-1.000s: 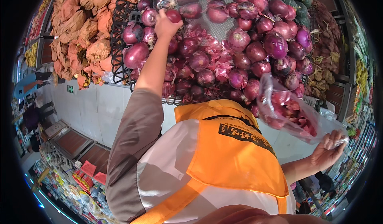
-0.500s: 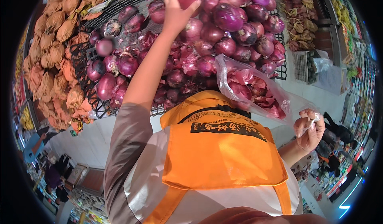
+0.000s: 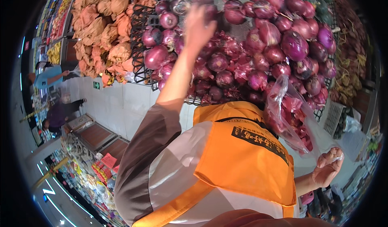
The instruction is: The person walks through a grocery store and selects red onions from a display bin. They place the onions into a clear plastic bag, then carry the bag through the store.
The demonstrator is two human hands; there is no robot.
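My left hand [image 3: 198, 31] reaches over the crate, smeared by motion. Its fingertips are beside a dark red onion [image 3: 211, 12]; whether it grips anything cannot be made out. At the right, the curled fingers of my right hand [image 3: 328, 167] pinch the gathered edge of a clear plastic bag [image 3: 281, 87]. The bag stretches from that hand up to the crate's near right side. Inside it show red onions and loose onion skins [image 3: 297, 120]. Red onions [image 3: 294, 45] of several sizes fill the black crate [image 3: 141, 45], with papery skins scattered among them.
Brown-orange papery-skinned produce [image 3: 109, 35] is heaped left of the crate. Dark green round produce [image 3: 321, 8] lies at the far right, near reddish-brown bulbs [image 3: 347, 45]. A pale crate [image 3: 333, 114] stands at lower right. Other people, one in a blue shirt [image 3: 46, 76], are off left.
The view has turned, shifting the crate rightward. My left hand has moved left across the onions, and the onion it held no longer shows. My right hand keeps hold of the bag.
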